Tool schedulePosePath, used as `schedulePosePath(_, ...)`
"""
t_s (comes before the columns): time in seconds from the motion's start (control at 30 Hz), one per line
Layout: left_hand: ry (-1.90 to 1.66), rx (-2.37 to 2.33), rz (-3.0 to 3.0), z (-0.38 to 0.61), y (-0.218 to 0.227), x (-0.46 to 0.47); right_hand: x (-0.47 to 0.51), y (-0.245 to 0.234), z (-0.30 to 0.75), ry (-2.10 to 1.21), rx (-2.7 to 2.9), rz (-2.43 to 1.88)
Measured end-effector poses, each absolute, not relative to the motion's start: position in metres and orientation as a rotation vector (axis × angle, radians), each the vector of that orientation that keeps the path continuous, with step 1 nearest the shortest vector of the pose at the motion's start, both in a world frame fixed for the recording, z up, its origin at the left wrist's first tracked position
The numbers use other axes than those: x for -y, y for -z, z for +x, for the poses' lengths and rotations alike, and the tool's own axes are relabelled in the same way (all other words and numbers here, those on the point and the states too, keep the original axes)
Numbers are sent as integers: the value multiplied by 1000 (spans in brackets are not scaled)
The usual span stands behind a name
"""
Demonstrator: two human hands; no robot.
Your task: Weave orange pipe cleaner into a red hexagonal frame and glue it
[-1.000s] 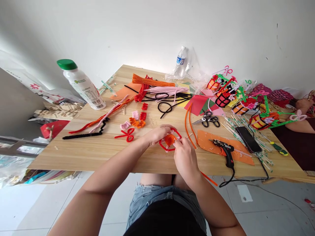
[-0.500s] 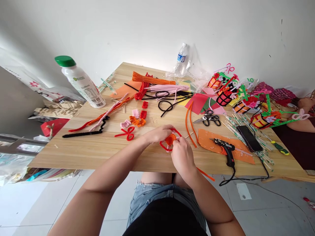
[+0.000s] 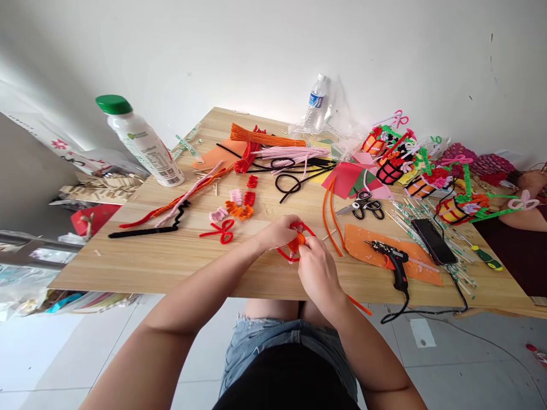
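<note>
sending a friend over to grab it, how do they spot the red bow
On the wooden table, find the person's left hand. Left of it in the picture, just below the crimped orange strip, lies the red bow. Unlike that strip, it has two open loops and thin tails.

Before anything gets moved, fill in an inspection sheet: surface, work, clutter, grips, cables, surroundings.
Surface: wooden table, small scraps scattered.
Work: orange coil inside a red outline.
Clutter: glue gun across orange sheet; scissors, phone, screwdriver nearby.
Left grip: closed on the red outline.
Right grip: pinching the orange coil.
Cables: black cord loops from the glue gun past the front edge.
Surroundings: white wall behind; another person's arm at right.
</note>
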State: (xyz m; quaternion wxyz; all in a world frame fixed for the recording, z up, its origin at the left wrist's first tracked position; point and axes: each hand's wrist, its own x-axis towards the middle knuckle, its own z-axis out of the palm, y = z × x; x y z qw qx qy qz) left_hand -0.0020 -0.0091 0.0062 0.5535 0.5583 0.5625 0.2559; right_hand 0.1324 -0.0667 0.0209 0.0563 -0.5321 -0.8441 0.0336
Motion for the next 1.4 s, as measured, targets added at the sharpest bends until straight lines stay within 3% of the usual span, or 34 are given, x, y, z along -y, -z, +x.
schedulePosePath(0.5,-635,-1409,1417,-1,-3,8,78,-13,154,-259,2243,-1307)
schedulePosePath(1.4,-704,-1356,1581,-5,-13,7,62,-11,149,-304,2320,-1383)
